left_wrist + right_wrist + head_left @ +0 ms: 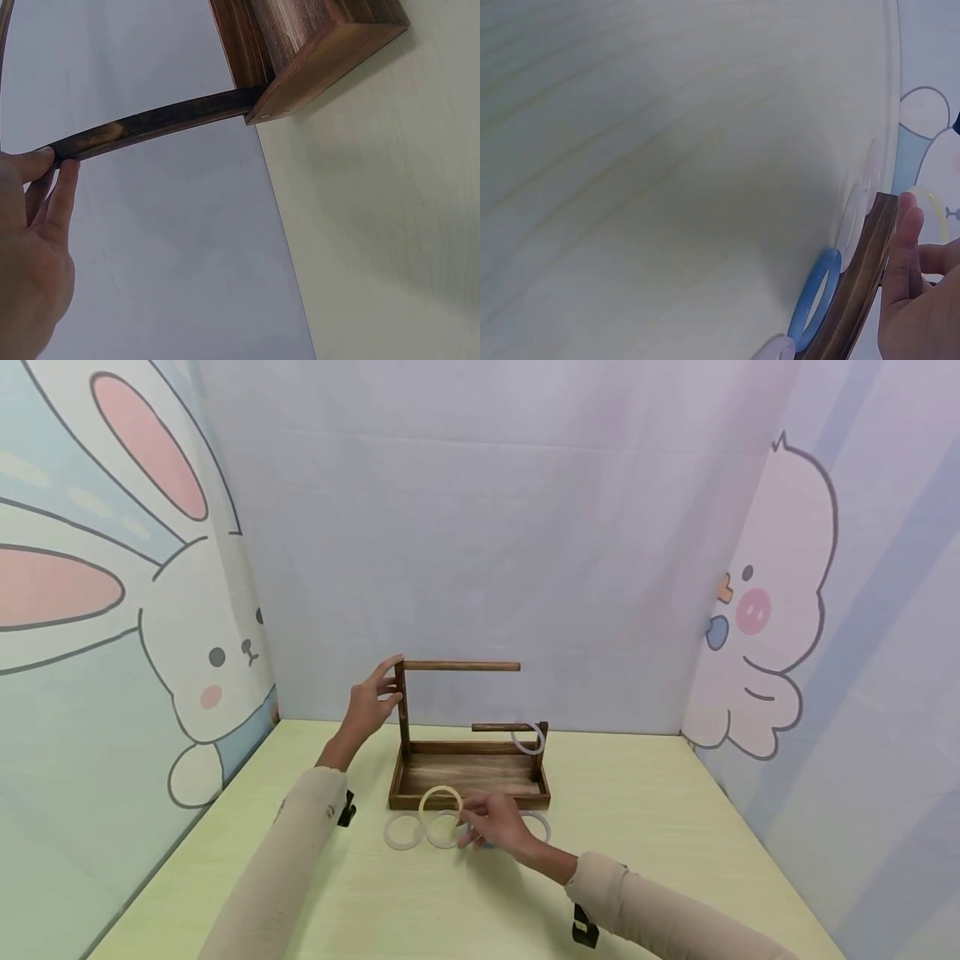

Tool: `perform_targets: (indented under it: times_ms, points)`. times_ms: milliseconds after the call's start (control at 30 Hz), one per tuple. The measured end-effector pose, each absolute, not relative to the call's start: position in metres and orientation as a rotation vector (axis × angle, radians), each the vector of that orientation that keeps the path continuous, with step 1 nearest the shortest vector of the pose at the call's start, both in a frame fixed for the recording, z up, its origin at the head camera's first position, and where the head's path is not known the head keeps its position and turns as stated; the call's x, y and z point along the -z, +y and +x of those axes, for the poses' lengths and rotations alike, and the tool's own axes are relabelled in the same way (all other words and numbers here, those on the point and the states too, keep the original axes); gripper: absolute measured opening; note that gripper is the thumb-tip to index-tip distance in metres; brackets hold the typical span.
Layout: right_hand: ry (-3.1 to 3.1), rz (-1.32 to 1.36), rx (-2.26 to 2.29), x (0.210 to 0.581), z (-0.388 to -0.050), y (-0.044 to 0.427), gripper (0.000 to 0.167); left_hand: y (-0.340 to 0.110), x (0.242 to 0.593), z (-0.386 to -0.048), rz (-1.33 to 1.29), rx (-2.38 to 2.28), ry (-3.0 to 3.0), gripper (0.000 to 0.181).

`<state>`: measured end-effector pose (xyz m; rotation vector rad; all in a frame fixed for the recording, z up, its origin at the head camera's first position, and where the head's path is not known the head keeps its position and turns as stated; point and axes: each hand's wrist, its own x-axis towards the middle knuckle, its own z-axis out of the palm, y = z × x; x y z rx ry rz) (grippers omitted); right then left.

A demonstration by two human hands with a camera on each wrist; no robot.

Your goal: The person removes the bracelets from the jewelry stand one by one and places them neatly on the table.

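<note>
A dark brown wooden stand (pixel 465 772) has a tray base, a tall post with a long upper bar and a short post with a lower bar. My left hand (pixel 369 703) pinches the tall post near its top; the left wrist view shows thumb and fingers on the post (pixel 161 120). My right hand (pixel 497 822) holds a yellow ring (pixel 441 788) upright in front of the tray, pinched between thumb and fingers. A pale lilac ring (pixel 531 752) hangs on the lower bar. The upper bar (pixel 461 666) carries no ring.
Along the tray's front, flat on the pale table (pixel 637 852), lie a pinkish ring (pixel 403 848), a whitish ring (pixel 444 847), a blue ring (pixel 802 307) and a lilac ring (pixel 548 835). My right hand partly covers the blue one. Cartoon-printed cloth walls (pixel 487 568) surround the table.
</note>
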<state>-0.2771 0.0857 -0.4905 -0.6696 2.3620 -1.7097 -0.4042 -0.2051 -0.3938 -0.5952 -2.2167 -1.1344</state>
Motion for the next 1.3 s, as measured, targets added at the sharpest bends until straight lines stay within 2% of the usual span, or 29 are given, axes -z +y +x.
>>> perform_targets:
  times_ms: [433, 1067, 1300]
  points:
    - [2.331, -0.659, 1.624, 0.495, -0.259, 0.075, 0.024, -0.206, 0.395, -0.406, -0.597, 1.138, -2.212, 0.077]
    - [2.344, -0.642, 1.556, 0.500, -0.254, 0.071, 0.027, -0.206, 0.396, -0.407, -0.597, 1.122, -2.227, 0.078]
    - [2.310, -0.622, 1.560, 0.503, -0.253, 0.071, 0.023, -0.206, 0.396, -0.407, -0.590, 1.133, -2.228, 0.078]
